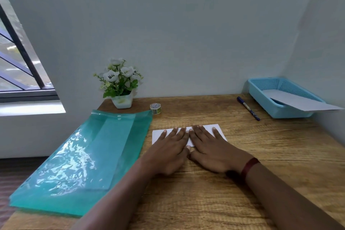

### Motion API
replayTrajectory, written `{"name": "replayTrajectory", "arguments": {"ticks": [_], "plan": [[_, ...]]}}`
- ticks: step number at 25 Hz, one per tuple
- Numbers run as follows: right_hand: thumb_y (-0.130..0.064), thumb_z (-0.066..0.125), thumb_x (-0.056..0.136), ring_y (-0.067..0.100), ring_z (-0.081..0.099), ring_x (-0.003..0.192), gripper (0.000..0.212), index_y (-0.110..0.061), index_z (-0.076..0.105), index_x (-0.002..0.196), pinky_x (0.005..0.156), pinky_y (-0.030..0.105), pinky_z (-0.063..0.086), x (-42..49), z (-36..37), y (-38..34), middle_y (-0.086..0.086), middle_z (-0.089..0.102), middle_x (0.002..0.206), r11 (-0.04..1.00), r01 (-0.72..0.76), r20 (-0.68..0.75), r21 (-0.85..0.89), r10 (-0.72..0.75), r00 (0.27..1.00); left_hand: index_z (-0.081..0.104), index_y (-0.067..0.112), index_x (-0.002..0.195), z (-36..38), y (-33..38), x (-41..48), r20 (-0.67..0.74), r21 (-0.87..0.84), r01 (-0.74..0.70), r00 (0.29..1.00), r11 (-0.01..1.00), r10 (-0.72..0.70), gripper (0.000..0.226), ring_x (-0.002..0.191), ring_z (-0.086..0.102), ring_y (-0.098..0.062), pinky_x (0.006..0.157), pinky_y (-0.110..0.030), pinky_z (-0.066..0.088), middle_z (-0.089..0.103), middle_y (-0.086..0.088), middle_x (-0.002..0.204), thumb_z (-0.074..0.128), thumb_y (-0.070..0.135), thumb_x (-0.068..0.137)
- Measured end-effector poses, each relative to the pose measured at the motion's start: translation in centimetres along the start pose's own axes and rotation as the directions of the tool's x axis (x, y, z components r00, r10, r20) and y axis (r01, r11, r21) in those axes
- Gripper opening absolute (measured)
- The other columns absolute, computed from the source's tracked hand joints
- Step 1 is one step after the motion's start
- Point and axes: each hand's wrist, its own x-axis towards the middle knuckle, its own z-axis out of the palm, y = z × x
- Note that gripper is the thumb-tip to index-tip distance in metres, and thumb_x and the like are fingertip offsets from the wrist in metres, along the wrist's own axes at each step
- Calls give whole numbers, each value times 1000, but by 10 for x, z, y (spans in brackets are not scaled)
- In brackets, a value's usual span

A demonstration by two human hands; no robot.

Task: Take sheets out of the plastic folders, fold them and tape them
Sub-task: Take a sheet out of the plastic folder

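A folded white sheet (209,128) lies flat on the wooden table (205,201) at mid-depth. My left hand (168,152) and my right hand (211,149) press on it side by side, fingers straight and spread, thumbs touching. The hands cover most of the sheet. A stack of teal plastic folders (87,158) lies to the left, with a sheet showing through the top one. A small roll of tape (155,108) stands behind the folders' far right corner.
A blue basket (261,97) at the back right holds a white folded sheet (302,101) sticking out over its rim. A blue pen (248,108) lies left of the basket. A potted flower (120,82) stands at the back left by the wall.
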Motion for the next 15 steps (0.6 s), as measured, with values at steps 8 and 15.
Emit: {"name": "replayTrajectory", "arguments": {"ticks": [8, 15], "plan": [[-75, 12, 88, 16, -16, 148, 82, -30, -8, 153, 121, 44, -6, -2, -7, 5, 4, -17, 161, 991, -121, 20, 60, 120, 993, -9, 12, 154, -2, -5, 2, 36, 4, 222, 974, 975, -222, 76, 150, -13, -23, 121, -41, -4, -14, -11, 162, 16, 59, 99], [-69, 9, 92, 19, -7, 150, 80, -20, -4, 154, 120, 54, 3, -5, -12, 28, 3, -13, 162, 966, -259, 21, 3, 259, 966, -4, 13, 155, -10, -16, -2, 83, 9, 189, 978, 982, -189, 69, 150, -10, -22, 122, -42, 0, -12, -9, 163, 19, 51, 102]]}}
